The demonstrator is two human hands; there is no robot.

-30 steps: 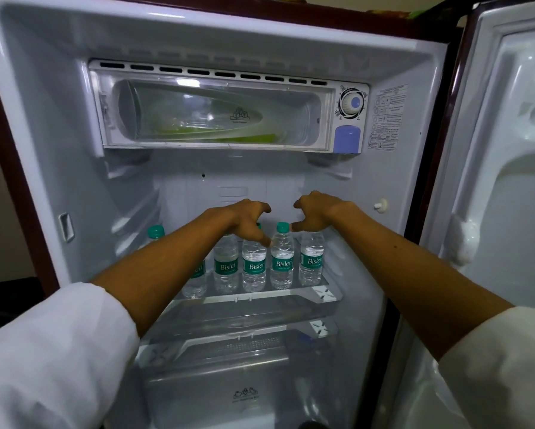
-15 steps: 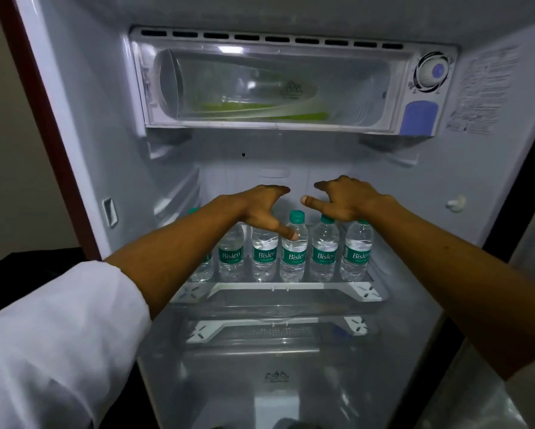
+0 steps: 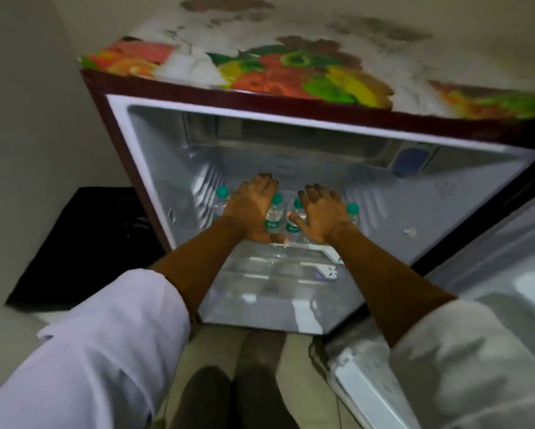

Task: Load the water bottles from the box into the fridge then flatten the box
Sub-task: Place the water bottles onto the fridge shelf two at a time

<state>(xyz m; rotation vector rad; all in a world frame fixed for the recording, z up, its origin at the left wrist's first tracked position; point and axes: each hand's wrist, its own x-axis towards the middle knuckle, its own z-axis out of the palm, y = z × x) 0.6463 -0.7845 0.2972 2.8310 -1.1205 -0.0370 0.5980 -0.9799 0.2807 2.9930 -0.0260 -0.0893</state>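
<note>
Head: fridge (image 3: 154, 168) shelf holds water bottles (image 3: 274, 213).

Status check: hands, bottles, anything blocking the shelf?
Left hand and right hand open, spread over the bottle row. Water bottles upright on the fridge shelf. Box not in view. Nothing seen blocking.

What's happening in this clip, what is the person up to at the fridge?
A person reaches both arms into the open fridge. The left hand and right hand lie flat, fingers straight, over a row of water bottles standing upright on a shelf. Neither hand grips a bottle. The cardboard box is not in view, so flattening it appears not yet begun.
</note>
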